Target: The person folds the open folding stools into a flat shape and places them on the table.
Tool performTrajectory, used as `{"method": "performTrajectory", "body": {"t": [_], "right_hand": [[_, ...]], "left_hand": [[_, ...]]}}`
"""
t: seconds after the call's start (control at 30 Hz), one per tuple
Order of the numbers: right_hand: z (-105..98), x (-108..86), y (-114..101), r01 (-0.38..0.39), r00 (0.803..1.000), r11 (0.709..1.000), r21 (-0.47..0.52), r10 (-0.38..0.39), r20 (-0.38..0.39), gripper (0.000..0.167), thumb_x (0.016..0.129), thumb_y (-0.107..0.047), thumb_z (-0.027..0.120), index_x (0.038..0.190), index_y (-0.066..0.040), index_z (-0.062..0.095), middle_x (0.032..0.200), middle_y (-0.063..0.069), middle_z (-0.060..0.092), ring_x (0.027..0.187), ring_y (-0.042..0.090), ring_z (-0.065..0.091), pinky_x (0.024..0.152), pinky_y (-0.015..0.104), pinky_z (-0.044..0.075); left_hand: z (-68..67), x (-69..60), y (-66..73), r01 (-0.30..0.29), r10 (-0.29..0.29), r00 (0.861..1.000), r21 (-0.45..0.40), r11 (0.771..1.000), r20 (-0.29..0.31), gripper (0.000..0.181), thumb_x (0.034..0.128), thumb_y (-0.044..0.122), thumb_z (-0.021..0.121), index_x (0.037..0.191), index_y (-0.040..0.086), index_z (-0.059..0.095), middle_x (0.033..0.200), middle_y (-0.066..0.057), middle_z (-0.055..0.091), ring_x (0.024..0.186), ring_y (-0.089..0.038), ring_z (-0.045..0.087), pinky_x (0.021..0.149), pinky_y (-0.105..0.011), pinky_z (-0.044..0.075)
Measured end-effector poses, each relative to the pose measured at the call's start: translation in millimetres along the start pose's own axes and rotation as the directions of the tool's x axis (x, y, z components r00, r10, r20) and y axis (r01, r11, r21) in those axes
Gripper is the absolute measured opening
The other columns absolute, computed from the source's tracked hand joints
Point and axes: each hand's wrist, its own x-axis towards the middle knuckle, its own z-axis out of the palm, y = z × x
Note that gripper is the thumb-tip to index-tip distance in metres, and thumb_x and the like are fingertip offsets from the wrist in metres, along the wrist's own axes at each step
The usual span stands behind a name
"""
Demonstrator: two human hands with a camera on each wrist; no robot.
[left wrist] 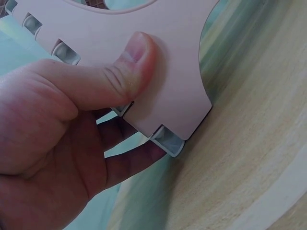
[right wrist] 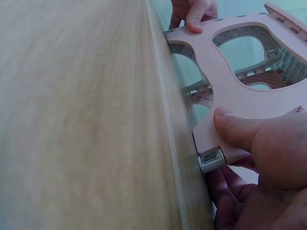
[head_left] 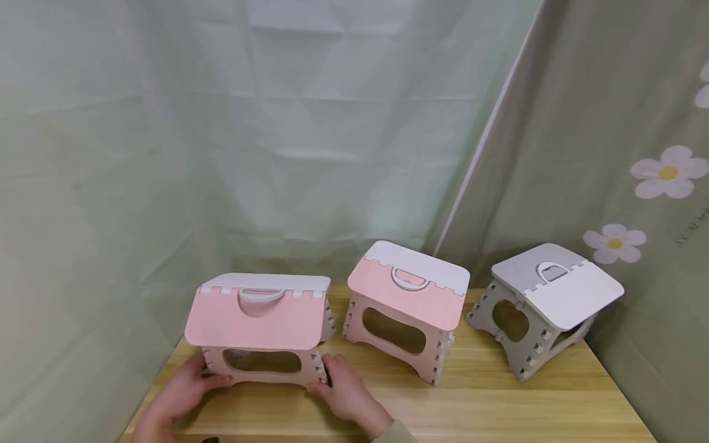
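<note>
A pink and white folding stool [head_left: 255, 320] stands at the left of the wooden table, its pink top half sloping down toward me. My left hand [head_left: 185, 387] grips the left foot of its front leg panel, thumb on the pink face [left wrist: 158, 91] and fingers behind the edge. At the opposite foot, my right hand [head_left: 346, 391] holds the panel the same way, as the right wrist view shows with the thumb pressed on the pink leg [right wrist: 208, 132]. The stool's rear legs are mostly hidden in the head view.
A second pink and white stool [head_left: 410, 289] stands unfolded just right of the held one. Farther right is a grey and white stool [head_left: 556, 289]. Pale curtains [head_left: 343, 154] hang behind and beside the wooden table [head_left: 471, 406]. A small dark object [head_left: 210, 440] shows at the bottom edge.
</note>
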Motion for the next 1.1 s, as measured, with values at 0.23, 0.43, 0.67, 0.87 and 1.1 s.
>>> {"method": "performTrajectory", "body": {"t": [0.23,0.43,0.67,0.87,1.1], "right_hand": [[-0.3,0.4,1.6,0.001,1.000,1.000,-0.012,-0.001,0.002,0.039,0.095,-0.043,0.080,0.117,-0.016,0.063,0.101,-0.005,0.053,0.090,0.010,0.051,0.077,0.036,0.045],[0.5,1.8,3.2,0.006,1.000,1.000,-0.028,-0.006,-0.003,0.038,0.096,-0.042,0.080,0.118,-0.016,0.064,0.102,-0.005,0.054,0.091,0.010,0.052,0.078,0.035,0.046],[0.6,3.3,4.2,0.003,1.000,1.000,-0.006,-0.003,-0.003,0.038,0.096,-0.044,0.079,0.119,-0.017,0.064,0.102,-0.006,0.054,0.092,0.010,0.052,0.080,0.039,0.046],[-1.4,3.7,4.6,0.016,1.000,1.000,0.002,-0.016,-0.004,0.038,0.097,-0.042,0.079,0.120,-0.016,0.064,0.102,-0.005,0.053,0.090,0.011,0.052,0.078,0.037,0.047],[-0.1,2.1,3.5,0.016,1.000,0.999,-0.037,-0.016,-0.003,0.047,0.098,-0.042,0.078,0.129,-0.011,0.065,0.106,-0.003,0.057,0.097,0.013,0.056,0.083,0.041,0.049]], "left_hand": [[-0.5,1.8,1.9,0.043,-0.043,0.999,0.004,0.999,0.020,0.055,0.0921,0.023,0.086,0.130,-0.008,0.061,0.123,-0.015,0.069,0.101,-0.018,0.063,0.083,-0.030,0.054],[1.8,2.6,-1.3,0.003,-0.002,1.000,-0.011,1.000,0.011,0.045,0.0923,0.018,0.085,0.123,-0.007,0.064,0.116,-0.011,0.071,0.095,-0.011,0.063,0.081,-0.029,0.053],[2.1,3.6,-3.4,-0.036,0.036,0.999,-0.017,0.999,0.011,0.041,0.0920,0.015,0.085,0.120,-0.006,0.065,0.113,-0.008,0.070,0.093,-0.008,0.062,0.081,-0.027,0.053],[3.1,6.4,-3.3,-0.035,0.037,0.999,-0.041,0.999,0.033,0.038,0.0937,0.015,0.083,0.120,-0.006,0.066,0.113,-0.009,0.071,0.093,-0.009,0.062,0.082,-0.028,0.053],[4.9,5.6,-4.1,-0.025,0.025,1.000,-0.016,1.000,0.013,0.043,0.0928,0.014,0.084,0.125,-0.007,0.064,0.118,-0.012,0.070,0.097,-0.011,0.061,0.085,-0.028,0.053]]}}
